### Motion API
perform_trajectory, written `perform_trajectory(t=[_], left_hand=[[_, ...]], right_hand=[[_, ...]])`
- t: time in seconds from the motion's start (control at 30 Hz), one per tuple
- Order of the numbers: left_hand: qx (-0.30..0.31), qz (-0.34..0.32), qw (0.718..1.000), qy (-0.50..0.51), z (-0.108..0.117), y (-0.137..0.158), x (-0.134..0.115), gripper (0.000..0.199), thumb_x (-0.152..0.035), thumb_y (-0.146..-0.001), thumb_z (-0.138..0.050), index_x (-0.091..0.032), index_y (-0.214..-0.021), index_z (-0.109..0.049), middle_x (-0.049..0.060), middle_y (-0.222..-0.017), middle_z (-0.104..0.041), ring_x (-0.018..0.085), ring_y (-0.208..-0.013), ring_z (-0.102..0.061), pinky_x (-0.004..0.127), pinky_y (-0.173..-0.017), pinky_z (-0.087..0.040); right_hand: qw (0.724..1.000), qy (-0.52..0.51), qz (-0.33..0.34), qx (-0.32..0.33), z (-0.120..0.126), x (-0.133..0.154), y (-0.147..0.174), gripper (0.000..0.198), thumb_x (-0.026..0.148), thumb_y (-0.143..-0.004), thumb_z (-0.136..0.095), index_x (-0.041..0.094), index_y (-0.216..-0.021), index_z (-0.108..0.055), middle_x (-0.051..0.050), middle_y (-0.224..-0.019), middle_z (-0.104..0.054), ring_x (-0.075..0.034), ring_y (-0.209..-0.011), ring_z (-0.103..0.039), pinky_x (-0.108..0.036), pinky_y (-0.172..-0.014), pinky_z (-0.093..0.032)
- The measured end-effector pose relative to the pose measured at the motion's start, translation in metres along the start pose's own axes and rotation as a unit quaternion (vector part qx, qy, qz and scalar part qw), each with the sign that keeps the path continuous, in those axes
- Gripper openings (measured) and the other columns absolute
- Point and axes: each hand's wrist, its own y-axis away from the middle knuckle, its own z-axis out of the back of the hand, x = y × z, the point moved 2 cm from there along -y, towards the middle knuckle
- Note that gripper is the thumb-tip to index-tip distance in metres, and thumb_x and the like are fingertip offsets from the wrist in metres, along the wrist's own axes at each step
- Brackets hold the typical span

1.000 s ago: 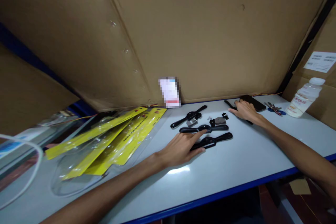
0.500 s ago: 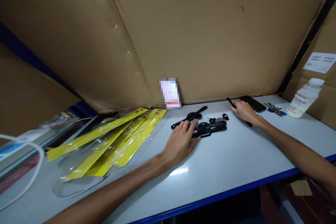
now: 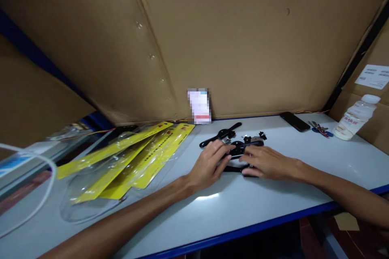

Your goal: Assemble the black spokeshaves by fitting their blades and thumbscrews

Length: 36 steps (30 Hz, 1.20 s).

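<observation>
Black plastic tool parts lie grouped on the table. My left hand (image 3: 209, 161) curls its fingers and thumb around the left end of a black part with a round hub (image 3: 237, 145). My right hand (image 3: 267, 162) pinches a long, flat black bar (image 3: 234, 168) just in front of that part; my fingers cover some of the bar. Behind my left hand rests another long black part with a round middle (image 3: 222, 134), set at a slant. Small black star-shaped knobs (image 3: 262, 135) with shiny metal bits sit behind the hub part.
Yellow cards in clear plastic packaging (image 3: 146, 162) fan out at the left beside a white cable (image 3: 51, 182). A black phone (image 3: 294, 122), keys (image 3: 319, 128) and a plastic bottle (image 3: 355, 118) stand or lie at the right. A cardboard wall (image 3: 237, 48) rises behind the table.
My right hand has brought the long black bar from beside the phone leftward and nearer, to the front of the hub part. My left hand stays at the hub part.
</observation>
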Motion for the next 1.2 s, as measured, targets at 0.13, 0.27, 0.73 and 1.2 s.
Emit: perform_trajectory(t=[0.13, 0.27, 0.73, 1.2], left_hand=[[0.084, -0.069, 0.994, -0.002, -0.002, 0.0, -0.005, 0.026, -0.031, -0.105, -0.046, -0.019, -0.121, -0.063, 0.008, -0.103, -0.068, 0.022, -0.093, -0.063, 0.037, -0.082, -0.053], [0.185, -0.049, 0.981, 0.017, -0.005, -0.004, -0.007, 0.028, -0.036, -0.105, -0.047, -0.019, -0.115, -0.066, 0.009, -0.104, -0.068, 0.023, -0.094, -0.063, 0.039, -0.083, -0.054], [0.279, -0.024, 0.96, 0.009, -0.008, -0.002, -0.006, 0.025, -0.033, -0.102, -0.052, -0.018, -0.118, -0.064, 0.008, -0.103, -0.068, 0.021, -0.087, -0.067, 0.034, -0.074, -0.052], [0.275, -0.022, 0.961, 0.012, -0.007, -0.004, -0.007, 0.027, -0.039, -0.103, -0.05, -0.019, -0.111, -0.066, 0.009, -0.103, -0.07, 0.022, -0.087, -0.067, 0.034, -0.072, -0.052]], right_hand=[[0.988, 0.008, -0.127, -0.083, 0.003, -0.06, 0.002, 0.025, 0.025, -0.104, -0.044, 0.017, -0.113, -0.066, -0.01, -0.106, -0.066, -0.021, -0.087, -0.061, -0.033, -0.077, -0.046], [0.981, 0.026, -0.181, -0.056, -0.006, -0.105, 0.008, 0.027, 0.009, -0.093, -0.047, 0.017, -0.111, -0.066, -0.012, -0.113, -0.066, -0.02, -0.089, -0.061, -0.031, -0.075, -0.042], [0.946, -0.023, -0.307, -0.106, -0.012, -0.139, 0.009, 0.021, 0.006, -0.079, -0.054, 0.015, -0.086, -0.071, -0.012, -0.09, -0.074, -0.021, -0.081, -0.064, -0.03, -0.074, -0.042], [0.984, 0.054, -0.171, 0.011, -0.002, 0.013, -0.001, 0.039, 0.047, -0.101, -0.052, 0.014, -0.093, -0.072, -0.011, -0.08, -0.073, -0.018, -0.063, -0.057, -0.031, -0.057, -0.021]])
